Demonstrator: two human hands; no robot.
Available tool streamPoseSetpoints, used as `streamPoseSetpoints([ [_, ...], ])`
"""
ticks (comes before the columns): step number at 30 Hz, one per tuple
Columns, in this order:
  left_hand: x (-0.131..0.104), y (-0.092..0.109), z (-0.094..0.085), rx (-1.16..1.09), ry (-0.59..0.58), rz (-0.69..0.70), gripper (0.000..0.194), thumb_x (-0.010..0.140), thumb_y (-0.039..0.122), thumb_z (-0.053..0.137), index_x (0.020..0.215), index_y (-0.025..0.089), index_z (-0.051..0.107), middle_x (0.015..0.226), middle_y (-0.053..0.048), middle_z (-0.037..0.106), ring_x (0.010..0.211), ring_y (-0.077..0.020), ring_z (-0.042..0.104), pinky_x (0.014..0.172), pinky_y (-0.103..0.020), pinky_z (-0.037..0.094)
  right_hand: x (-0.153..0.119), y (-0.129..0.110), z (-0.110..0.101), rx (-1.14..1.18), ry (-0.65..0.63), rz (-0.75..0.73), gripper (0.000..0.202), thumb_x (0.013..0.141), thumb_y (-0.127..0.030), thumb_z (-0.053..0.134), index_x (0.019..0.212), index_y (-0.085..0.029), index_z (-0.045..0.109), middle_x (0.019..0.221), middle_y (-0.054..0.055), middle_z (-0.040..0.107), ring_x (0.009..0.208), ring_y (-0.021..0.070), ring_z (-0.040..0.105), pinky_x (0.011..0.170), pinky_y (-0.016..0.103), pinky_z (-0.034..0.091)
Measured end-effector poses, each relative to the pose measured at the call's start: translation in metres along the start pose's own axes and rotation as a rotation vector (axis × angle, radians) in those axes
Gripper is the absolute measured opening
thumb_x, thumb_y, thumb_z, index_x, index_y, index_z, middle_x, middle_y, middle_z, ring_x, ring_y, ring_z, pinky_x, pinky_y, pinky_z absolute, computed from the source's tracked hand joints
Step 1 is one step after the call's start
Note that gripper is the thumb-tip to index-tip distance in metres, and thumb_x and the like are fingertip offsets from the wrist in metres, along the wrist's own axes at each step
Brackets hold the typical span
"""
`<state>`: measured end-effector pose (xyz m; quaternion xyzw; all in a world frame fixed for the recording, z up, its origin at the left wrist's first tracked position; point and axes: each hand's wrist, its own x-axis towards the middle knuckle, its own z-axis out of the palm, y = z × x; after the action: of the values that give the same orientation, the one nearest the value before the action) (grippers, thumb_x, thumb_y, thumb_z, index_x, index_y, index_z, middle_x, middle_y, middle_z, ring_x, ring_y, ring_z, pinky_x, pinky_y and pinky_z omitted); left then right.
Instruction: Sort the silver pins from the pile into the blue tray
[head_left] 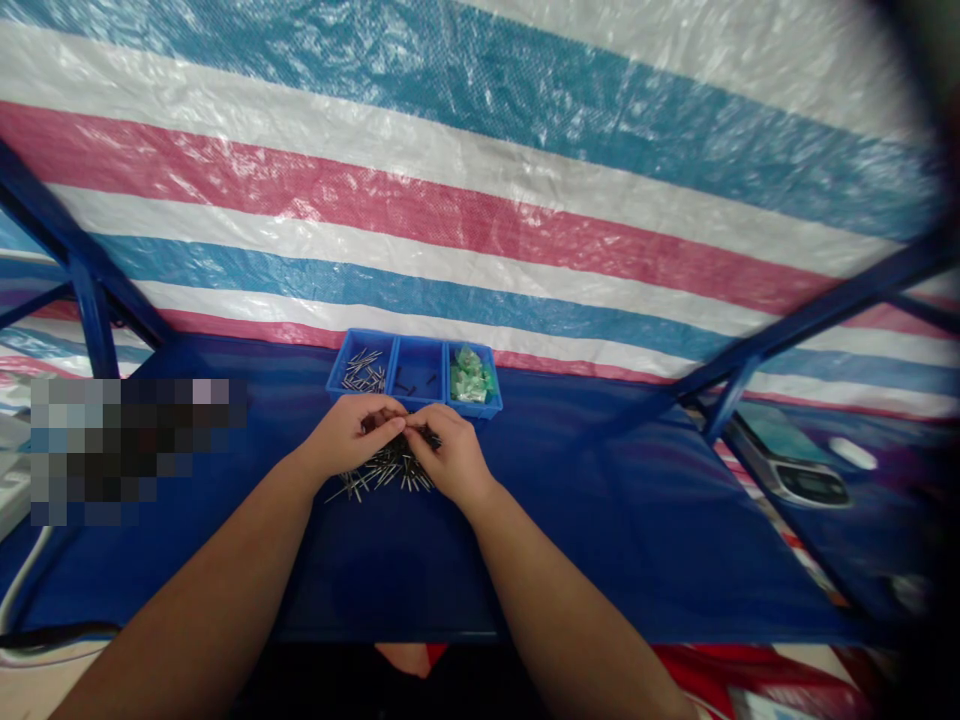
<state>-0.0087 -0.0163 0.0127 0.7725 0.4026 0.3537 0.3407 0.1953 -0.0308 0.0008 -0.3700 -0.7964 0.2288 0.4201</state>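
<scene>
— Where the two hands meet over the table [570, 520], what do they have?

— Small metal pins [382, 470], a loose heap on the blue top. The left hand [346, 432] and right hand [450, 455] sit above the heap, fingertips pinched together and touching at the middle. Something small is between them, likely a pin or two, but it is too tiny to make out.

— So the grip is narrow?

— Narrow on both, fingers curled in tight. What exactly each one holds cannot be told.

— And behind the hands?

— A blue tray [414, 346] with three compartments, just beyond the heap. More pins lie in the left compartment, a few dark bits [416, 380] in the middle, green pieces [469, 378] in the right.

— Anything else?

— A striped tarp [480, 200] hangs behind the table, and a scale [806, 482] sits well off to the right.
</scene>
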Motion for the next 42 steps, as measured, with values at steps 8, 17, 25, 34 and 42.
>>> streamPoseSetpoints([
  [8,0.000,-0.005,0.002,0.002,0.050,-0.001,0.018,0.092,0.030,0.061,0.097,0.018,0.074,0.084,-0.005,0.074,0.069,-0.0141,0.065,0.063,-0.026,0.052,0.000,0.004,0.008,0.051,0.144,0.081,0.010,0.094,-0.025,0.063,0.095,-0.020,0.072,0.089,0.005,0.073,0.084,0.0189,0.068,0.081,0.034,0.054],
  [17,0.002,-0.017,-0.006,0.165,0.616,-0.083,0.021,0.089,0.038,0.068,0.090,0.018,0.072,0.073,-0.001,0.065,0.062,-0.0123,0.056,0.060,-0.026,0.045,-0.002,0.005,0.004,-0.012,0.161,0.079,0.022,0.089,-0.023,0.066,0.111,-0.021,0.064,0.097,0.006,0.067,0.087,0.0194,0.063,0.083,0.035,0.053],
  [25,0.004,-0.030,-0.012,0.289,0.652,-0.269,0.027,0.085,0.043,0.068,0.074,0.019,0.064,0.058,0.004,0.054,0.054,-0.0106,0.048,0.058,-0.025,0.038,-0.003,-0.009,0.006,-0.184,-0.315,-0.172,0.014,0.089,-0.032,0.073,0.099,-0.023,0.073,0.102,0.005,0.064,0.098,0.0215,0.055,0.090,0.037,0.042],
  [34,0.004,-0.028,-0.008,0.310,0.620,-0.246,0.025,0.085,0.040,0.066,0.072,0.019,0.062,0.058,0.004,0.054,0.053,-0.0113,0.048,0.057,-0.025,0.037,-0.006,-0.028,0.032,-0.488,-0.493,-0.127,0.018,0.088,-0.038,0.073,0.093,-0.021,0.073,0.097,0.006,0.064,0.096,0.0237,0.051,0.083,0.039,0.036],
  [42,0.004,-0.027,-0.006,0.289,0.624,-0.184,0.024,0.085,0.037,0.067,0.070,0.019,0.060,0.057,0.005,0.051,0.053,-0.0107,0.046,0.057,-0.025,0.037,-0.004,-0.029,0.033,-0.550,-0.437,-0.054,0.010,0.087,-0.028,0.067,0.082,-0.020,0.071,0.089,0.006,0.065,0.092,0.0234,0.053,0.084,0.039,0.039],
])
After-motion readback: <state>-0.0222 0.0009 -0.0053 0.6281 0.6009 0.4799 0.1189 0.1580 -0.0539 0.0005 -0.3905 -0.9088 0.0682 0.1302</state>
